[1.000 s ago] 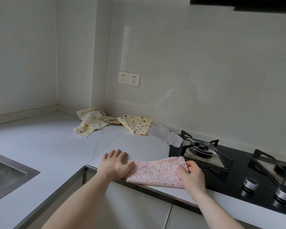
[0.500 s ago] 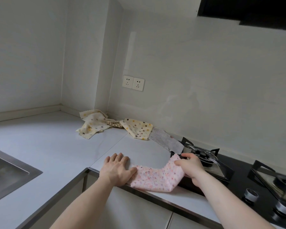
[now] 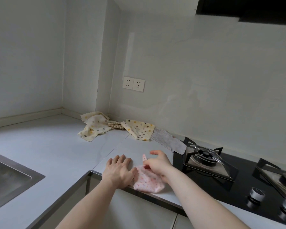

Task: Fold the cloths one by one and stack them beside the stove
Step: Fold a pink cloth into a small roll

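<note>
The pale surface (image 3: 45,151) filled most of my view, with the black stove (image 3: 221,176) at the lower right and a steel sink (image 3: 8,177) at the lower left. Against the far wall near the frame's centre lay the unfolded cloths: two cream dotted cloths (image 3: 94,128), a checked one between them and a grey cloth (image 3: 168,142) touching the stove's corner. At the front edge, just left of the stove, sat the pink cloth (image 3: 147,182), half folded. My left hand (image 3: 120,171) lay flat with straight fingers pinning its left end, while my right hand (image 3: 158,163) pinched the raised flap near its top edge. To do this fold well, I judged I should lay that flap squarely over the pinned end, match the edges, then smooth the crease flat before letting go.
</note>
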### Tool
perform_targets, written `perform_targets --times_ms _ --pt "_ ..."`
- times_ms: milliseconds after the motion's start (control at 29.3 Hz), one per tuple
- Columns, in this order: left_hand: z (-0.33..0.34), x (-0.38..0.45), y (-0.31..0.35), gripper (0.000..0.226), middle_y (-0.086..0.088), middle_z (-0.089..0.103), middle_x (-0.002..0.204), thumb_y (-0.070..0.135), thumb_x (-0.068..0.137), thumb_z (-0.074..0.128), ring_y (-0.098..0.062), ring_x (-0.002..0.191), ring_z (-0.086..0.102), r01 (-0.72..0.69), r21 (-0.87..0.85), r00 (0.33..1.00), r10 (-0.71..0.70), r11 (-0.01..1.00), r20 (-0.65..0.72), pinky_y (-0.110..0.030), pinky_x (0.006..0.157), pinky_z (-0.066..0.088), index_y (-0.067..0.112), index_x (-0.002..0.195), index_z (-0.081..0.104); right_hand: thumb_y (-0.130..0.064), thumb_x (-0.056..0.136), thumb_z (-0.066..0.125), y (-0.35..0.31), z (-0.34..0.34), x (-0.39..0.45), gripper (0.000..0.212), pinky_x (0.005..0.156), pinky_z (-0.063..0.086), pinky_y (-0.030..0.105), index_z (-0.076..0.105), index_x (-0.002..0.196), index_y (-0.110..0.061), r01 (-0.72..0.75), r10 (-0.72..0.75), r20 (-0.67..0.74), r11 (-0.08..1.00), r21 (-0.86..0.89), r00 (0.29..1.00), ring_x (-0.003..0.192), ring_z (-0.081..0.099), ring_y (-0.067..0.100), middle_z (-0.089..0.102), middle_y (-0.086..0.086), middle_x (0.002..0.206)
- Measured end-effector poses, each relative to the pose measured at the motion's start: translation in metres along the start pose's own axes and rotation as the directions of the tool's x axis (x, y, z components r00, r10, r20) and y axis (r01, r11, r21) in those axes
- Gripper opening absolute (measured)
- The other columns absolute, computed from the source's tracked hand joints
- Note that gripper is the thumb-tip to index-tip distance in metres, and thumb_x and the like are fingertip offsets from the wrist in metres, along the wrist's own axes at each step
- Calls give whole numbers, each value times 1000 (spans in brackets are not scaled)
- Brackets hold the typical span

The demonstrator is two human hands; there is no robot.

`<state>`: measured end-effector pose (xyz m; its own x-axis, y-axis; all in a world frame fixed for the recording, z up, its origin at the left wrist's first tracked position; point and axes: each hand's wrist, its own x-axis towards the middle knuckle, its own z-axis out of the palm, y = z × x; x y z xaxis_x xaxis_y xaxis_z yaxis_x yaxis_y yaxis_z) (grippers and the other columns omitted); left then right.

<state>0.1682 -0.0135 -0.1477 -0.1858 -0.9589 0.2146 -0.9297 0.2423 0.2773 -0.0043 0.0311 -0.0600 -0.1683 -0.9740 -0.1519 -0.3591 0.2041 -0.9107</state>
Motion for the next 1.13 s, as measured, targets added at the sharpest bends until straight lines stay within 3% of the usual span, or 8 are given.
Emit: perform_targets --times_ms 68,137,308,410,513,718,854,1128 --pt "0 0 -1 79 6 43 147 68 81 5 -20 140 33 -12 13 1000 12 1000 -11 -43 117 24 34 140 44 1 85 70 1 8 -3 57 65 62 28 49 133 -20 -20 15 72 998 63 997 72 77 17 73 12 94" --pt "-1 1 -1 86 5 43 146 66 75 0 -20 139 34 -22 16 999 22 1000 -32 -42 116 25 33 141 44 -3 87 68 2 8 -3 48 67 63 31 52 129 -19 18 -20 31 999 45 999 75 77 21 73 14 96" --pt "-2 1 -2 74 5 42 150 56 84 8 -20 140 34 -19 -13 1000 19 1000 -19 -42 118 24 31 144 43 -23 93 62 25 -18 5 25 86 53 30 60 117 -27 169 -283 -207 882 -440 937 96 65 11 69 -10 109" --pt "-1 3 -1 59 8 45 149 50 95 17 -18 139 36 4 -60 1000 -6 998 -22 -41 117 24 33 141 48 -42 96 58 49 -28 7 23 91 51 32 55 117 -32 122 -278 -221 836 -535 935 100 64 12 67 -15 108" --pt "-3 4 1 64 13 49 147 61 95 13 -15 140 38 49 -137 998 -53 989 -27 -40 118 25 35 137 55 -57 98 49 68 -28 11 32 102 40 36 54 120 -35 79 -258 -218 795 -601 941 115 59 15 68 -19 109" --pt "-6 0 3 92 12 38 157 90 75 29 -17 150 25 32 -69 999 -31 997 25 -40 121 18 34 147 44 -58 97 42 83 -13 13 47 110 29 39 53 136 -33 111 -376 -260 729 -675 889 129 47 16 61 -15 132" --pt "-9 1 5 90 6 34 160 86 79 38 -20 150 24 31 -6 998 -31 999 53 -41 121 17 32 151 38 -57 95 42 82 -13 13 47 110 30 39 58 131 -33 96 -373 -226 674 -732 900 129 45 19 59 -9 134" --pt "-11 11 28 80 -6 46 138 73 72 36 -25 134 38 143 -46 987 -139 989 83 -47 112 24 27 136 44 -56 93 44 84 -13 14 33 105 34 40 61 109 -32 108 -393 -221 661 -743 892 118 48 21 61 -6 121"
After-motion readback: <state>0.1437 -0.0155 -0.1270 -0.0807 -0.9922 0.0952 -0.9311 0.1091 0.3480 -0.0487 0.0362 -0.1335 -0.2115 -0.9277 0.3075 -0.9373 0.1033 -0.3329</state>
